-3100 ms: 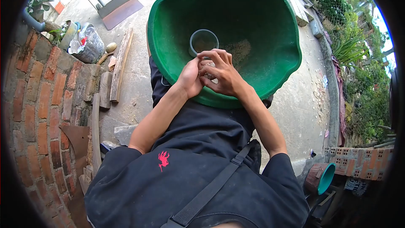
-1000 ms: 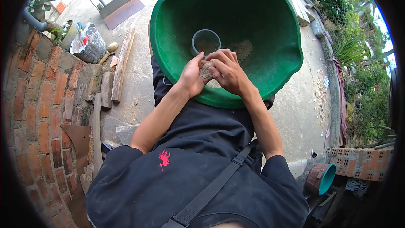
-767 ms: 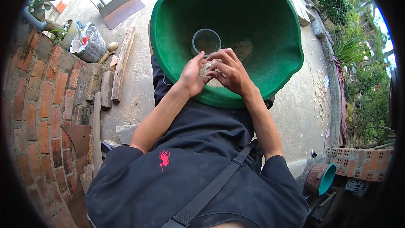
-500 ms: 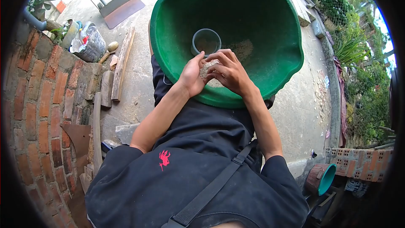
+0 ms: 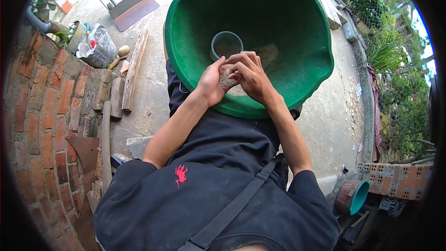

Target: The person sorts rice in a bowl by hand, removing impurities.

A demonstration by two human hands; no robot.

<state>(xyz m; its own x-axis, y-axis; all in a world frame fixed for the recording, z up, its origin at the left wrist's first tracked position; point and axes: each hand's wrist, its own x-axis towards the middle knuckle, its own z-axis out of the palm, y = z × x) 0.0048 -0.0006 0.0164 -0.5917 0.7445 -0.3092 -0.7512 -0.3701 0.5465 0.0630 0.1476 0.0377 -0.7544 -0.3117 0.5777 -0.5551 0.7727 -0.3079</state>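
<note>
A large green tub (image 5: 302, 72) rests against my lap, its open side facing up and away. Over its near side my left hand (image 5: 211, 86) is cupped, with a small heap of pale, grain-like bits (image 5: 227, 80) in the palm. My right hand (image 5: 255, 79) is beside it, fingers curled and fingertips at the bits; whatever they pinch is too small to make out. Just beyond my fingertips stands a clear round cup (image 5: 214, 51) inside the tub. More pale loose grain (image 5: 268, 55) lies on the tub's inner wall, and some shows below my hands.
A brick wall (image 5: 49, 111) runs along the left, with wooden planks (image 5: 135, 69) beside it. Farther off are a bucket (image 5: 103, 49) of odds and ends and a hand truck (image 5: 134, 9). At lower right lies a smaller turquoise-lined tub (image 5: 359, 198).
My right hand's fingers have shifted slightly and drawn closer together, so more of the grain in my left palm shows. The tub and cup have stayed almost in place.
</note>
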